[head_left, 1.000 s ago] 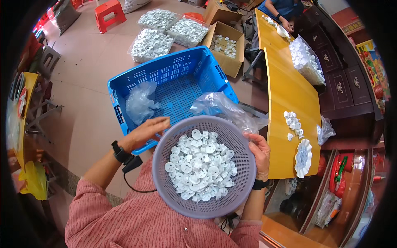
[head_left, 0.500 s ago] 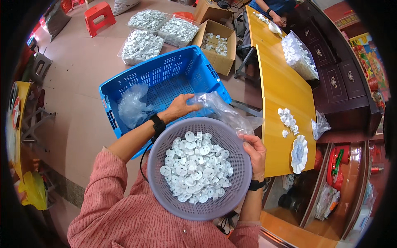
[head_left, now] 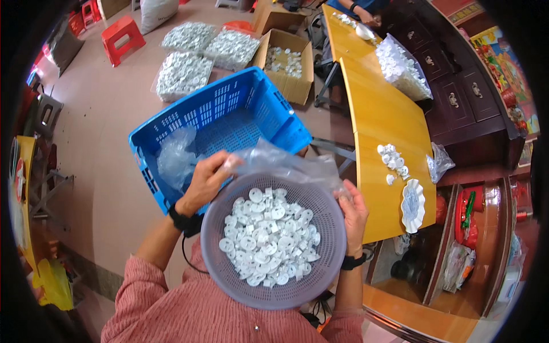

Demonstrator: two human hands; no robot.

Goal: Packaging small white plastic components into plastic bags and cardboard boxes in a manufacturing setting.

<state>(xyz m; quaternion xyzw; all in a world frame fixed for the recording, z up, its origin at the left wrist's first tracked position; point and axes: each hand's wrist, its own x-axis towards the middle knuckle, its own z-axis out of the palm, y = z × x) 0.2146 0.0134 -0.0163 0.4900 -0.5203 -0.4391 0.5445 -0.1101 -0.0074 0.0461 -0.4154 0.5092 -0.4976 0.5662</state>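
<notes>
A grey-purple plastic colander (head_left: 214, 251) full of small white plastic parts (head_left: 266, 237) rests against my body. Across its far rim stretches a clear plastic bag (head_left: 286, 163). My left hand (head_left: 209, 177) pinches one end of the bag at the colander's far left. At the far right rim, my right hand (head_left: 351, 214) has its fingers closed on the bag's other end, with the palm beside the colander. Just beyond stands a blue plastic crate (head_left: 171, 128) with another crumpled clear bag (head_left: 177, 154) in it.
On the right, a yellow table (head_left: 377, 200) bears loose white parts (head_left: 393, 160) and a wavy white dish (head_left: 412, 206). Clear tubs of white parts (head_left: 183, 74) and a cardboard box (head_left: 294, 86) stand beyond the crate. Another person's hand (head_left: 369, 17) is at the table's far end.
My left hand has drawn back from over the crate toward the colander, pulling the bag out along the far rim. My right hand stays at the right rim.
</notes>
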